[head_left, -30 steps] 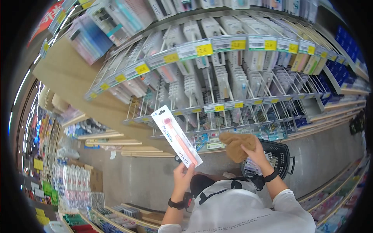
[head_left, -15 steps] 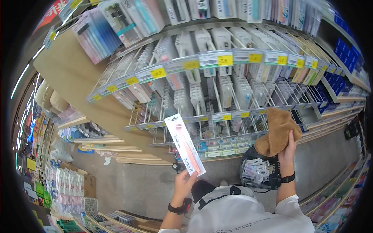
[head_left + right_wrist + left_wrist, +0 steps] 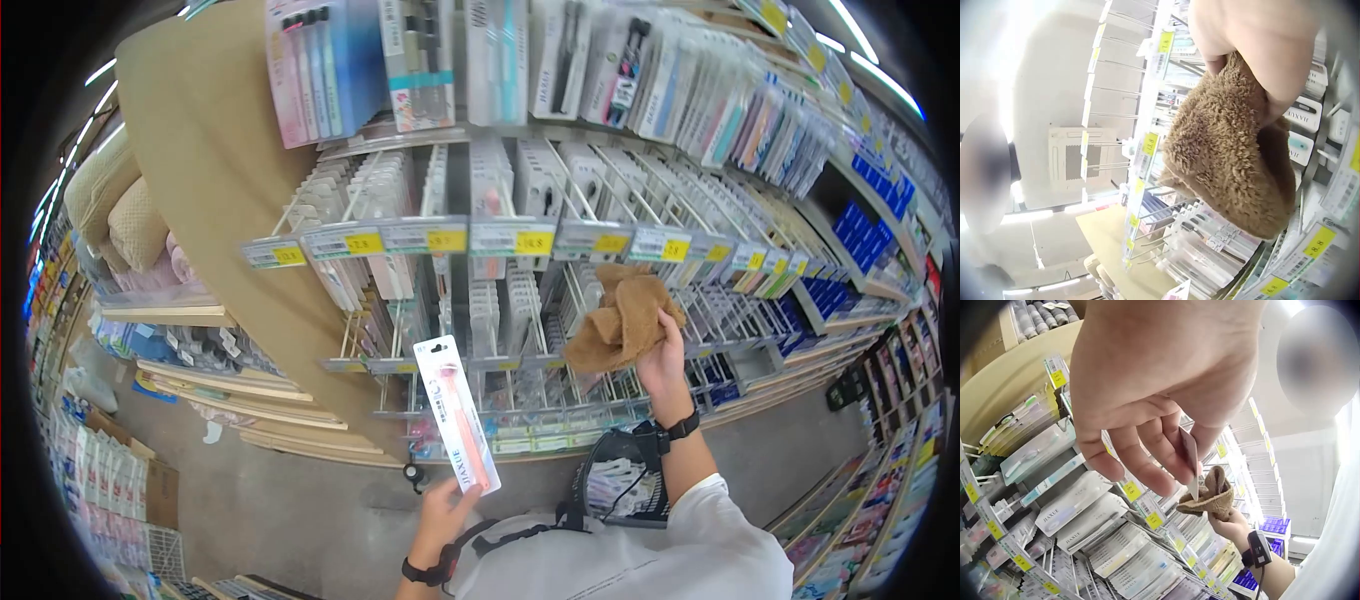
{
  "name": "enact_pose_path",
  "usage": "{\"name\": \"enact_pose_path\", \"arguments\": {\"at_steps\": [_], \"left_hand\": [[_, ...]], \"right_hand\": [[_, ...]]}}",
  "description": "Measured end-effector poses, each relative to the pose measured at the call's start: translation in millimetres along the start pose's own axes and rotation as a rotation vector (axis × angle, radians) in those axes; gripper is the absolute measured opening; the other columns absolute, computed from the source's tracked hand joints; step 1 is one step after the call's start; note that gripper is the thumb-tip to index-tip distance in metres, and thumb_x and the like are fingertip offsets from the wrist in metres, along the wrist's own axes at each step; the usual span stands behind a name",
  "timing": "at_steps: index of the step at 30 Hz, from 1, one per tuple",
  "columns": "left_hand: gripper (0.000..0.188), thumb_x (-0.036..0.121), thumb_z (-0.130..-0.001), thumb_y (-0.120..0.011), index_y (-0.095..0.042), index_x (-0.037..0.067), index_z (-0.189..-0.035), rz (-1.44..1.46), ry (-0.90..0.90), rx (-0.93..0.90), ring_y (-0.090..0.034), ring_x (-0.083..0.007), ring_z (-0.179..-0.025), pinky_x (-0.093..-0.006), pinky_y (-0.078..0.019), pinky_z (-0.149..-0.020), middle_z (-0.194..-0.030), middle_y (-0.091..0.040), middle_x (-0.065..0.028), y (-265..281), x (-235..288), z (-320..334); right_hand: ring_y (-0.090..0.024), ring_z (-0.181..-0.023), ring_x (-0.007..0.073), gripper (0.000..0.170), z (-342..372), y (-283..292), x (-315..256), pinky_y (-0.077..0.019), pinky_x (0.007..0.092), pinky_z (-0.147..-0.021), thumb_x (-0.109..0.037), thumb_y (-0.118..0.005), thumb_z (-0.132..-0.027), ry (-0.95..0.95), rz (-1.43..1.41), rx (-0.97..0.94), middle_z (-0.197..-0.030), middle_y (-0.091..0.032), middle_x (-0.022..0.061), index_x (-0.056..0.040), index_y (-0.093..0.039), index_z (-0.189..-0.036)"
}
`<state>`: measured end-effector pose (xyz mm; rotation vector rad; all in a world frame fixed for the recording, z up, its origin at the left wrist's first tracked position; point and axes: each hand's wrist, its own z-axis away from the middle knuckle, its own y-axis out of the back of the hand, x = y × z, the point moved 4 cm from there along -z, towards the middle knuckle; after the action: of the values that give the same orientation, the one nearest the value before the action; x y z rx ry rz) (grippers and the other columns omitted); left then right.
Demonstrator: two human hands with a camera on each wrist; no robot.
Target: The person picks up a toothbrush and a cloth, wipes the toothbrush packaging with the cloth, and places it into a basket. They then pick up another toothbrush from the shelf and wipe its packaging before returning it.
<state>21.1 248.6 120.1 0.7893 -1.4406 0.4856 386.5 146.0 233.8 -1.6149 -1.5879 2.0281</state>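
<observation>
My left hand (image 3: 445,512) pinches the lower end of a white JIAXUE package (image 3: 457,415) between thumb and fingers. A slim pink-handled tool with a rounded head shows through its front. In the left wrist view the package is seen nearly edge-on beside the curled fingers. My right hand (image 3: 662,358) grips a brown fluffy cloth (image 3: 622,325), bunched and hanging to the left of the fingers. Seen from the right wrist, the cloth (image 3: 1229,150) droops in a fold in front of the racks. Both hands are held before the shelf of packaged goods.
Hooked rows of carded items (image 3: 490,190) fill the rack, with yellow price tags (image 3: 535,242) along its rails. A black basket (image 3: 625,480) holding several packages stands below my right arm. A tan panel (image 3: 225,200) borders the rack on the left.
The view has turned and closed in on the rack. The cloth moved right, then back left, and now overlaps the hooks. The package stays in my left hand, now lower in view.
</observation>
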Motion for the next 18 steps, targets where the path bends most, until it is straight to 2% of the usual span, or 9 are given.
{"name": "enact_pose_path", "arguments": {"at_steps": [2, 4, 5, 6, 8, 10, 12, 14, 18], "left_hand": [[0.021, 0.015, -0.082, -0.068, -0.067, -0.002, -0.095, 0.035, -0.022, -0.02, -0.064, -0.0181, -0.07, -0.0292, -0.0476, -0.065, -0.078, -0.067, -0.0136, 9, 8, -8], [0.021, 0.016, -0.083, -0.067, -0.067, -0.001, -0.096, 0.031, -0.067, -0.054, -0.066, -0.02, -0.073, -0.0299, -0.0484, -0.067, -0.081, -0.068, -0.0147, 16, 11, -13], [0.022, 0.016, -0.083, -0.067, -0.067, -0.001, -0.096, 0.006, -0.071, -0.082, -0.067, -0.0214, -0.075, -0.0301, -0.0489, -0.069, -0.085, -0.068, -0.0152, 20, 9, -16], [0.022, 0.016, -0.083, -0.067, -0.067, -0.001, -0.096, 0.021, -0.074, -0.079, -0.067, -0.0214, -0.075, -0.0301, -0.0489, -0.069, -0.085, -0.068, -0.0152, 23, 10, -21], [0.022, 0.018, -0.084, -0.066, -0.066, 0.0, -0.098, 0.044, -0.114, -0.113, -0.067, -0.0226, -0.076, -0.0298, -0.0488, -0.069, -0.085, -0.068, -0.0155, 26, 16, -26], [0.023, 0.019, -0.085, -0.066, -0.066, 0.0, -0.099, 0.033, -0.112, -0.149, -0.066, -0.0225, -0.076, -0.0298, -0.0487, -0.069, -0.086, -0.068, -0.0155, 26, 17, -31], [0.024, 0.019, -0.086, -0.065, -0.066, 0.0, -0.099, 0.01, -0.108, -0.189, -0.066, -0.0224, -0.075, -0.0297, -0.0486, -0.069, -0.086, -0.068, -0.0155, 25, 17, -38], [0.024, 0.02, -0.087, -0.064, -0.066, 0.0, -0.1, 0.028, -0.114, -0.246, -0.065, -0.0224, -0.075, -0.0291, -0.0482, -0.069, -0.086, -0.068, -0.0155, 21, 17, -42], [0.024, 0.02, -0.088, -0.063, -0.066, -0.001, -0.1, 0.062, -0.104, -0.29, -0.064, -0.0179, -0.079, -0.0283, -0.0478, -0.071, -0.089, -0.068, -0.0137, 14, 20, -53]], "right_hand": [[-0.052, -0.116, 0.0246, 0.039, -21, 5, 13, -0.0382, 0.0373, -0.101, -0.02, -0.054, -0.092, 0.027, 0.014, -0.011, -0.125, -0.055, 0.0075, -0.0046, -0.047, -0.127], [-0.051, -0.115, 0.0289, 0.04, -28, 28, 19, -0.0386, 0.0365, -0.101, -0.02, -0.057, -0.091, 0.236, 0.503, 0.261, -0.122, -0.057, 0.0062, -0.0074, -0.046, -0.128], [-0.051, -0.109, 0.0329, 0.045, -28, 32, 18, -0.0399, 0.0391, -0.097, -0.023, -0.064, -0.085, 0.298, 0.759, 0.182, -0.122, -0.056, 0.0101, -0.0104, -0.049, -0.126], [-0.051, -0.109, 0.0329, 0.045, -27, 42, 13, -0.0399, 0.0391, -0.097, -0.023, -0.064, -0.085, 0.302, 0.772, 0.175, -0.122, -0.056, 0.0101, -0.0104, -0.049, -0.126], [-0.052, -0.102, 0.0336, 0.048, -21, 48, 1, -0.0404, 0.0426, -0.092, -0.028, -0.069, -0.08, 0.348, 1.775, 0.2, -0.126, -0.052, 0.0159, -0.0108, -0.054, -0.121], [-0.051, -0.099, 0.0345, 0.05, -18, 55, -7, -0.039, 0.0442, -0.09, -0.032, -0.071, -0.076, 0.41, 1.862, 0.175, -0.122, -0.051, 0.0186, -0.0111, -0.057, -0.12], [-0.049, -0.105, 0.0336, 0.052, -13, 65, -10, -0.0372, 0.0431, -0.093, -0.035, -0.07, -0.077, 0.471, 1.972, 0.217, -0.116, -0.053, 0.0158, -0.0118, -0.057, -0.122], [-0.046, -0.11, 0.0331, 0.052, -6, 62, -11, -0.0346, 0.0425, -0.096, -0.037, -0.068, -0.08, 0.415, 1.922, 0.254, -0.113, -0.053, 0.0147, -0.0121, -0.056, -0.124], [-0.045, -0.114, 0.0323, 0.046, 6, 53, -17, -0.0327, 0.0416, -0.098, -0.034, -0.06, -0.088, 0.465, 1.797, 0.347, -0.119, -0.051, 0.0143, -0.0097, -0.053, -0.125]]}}
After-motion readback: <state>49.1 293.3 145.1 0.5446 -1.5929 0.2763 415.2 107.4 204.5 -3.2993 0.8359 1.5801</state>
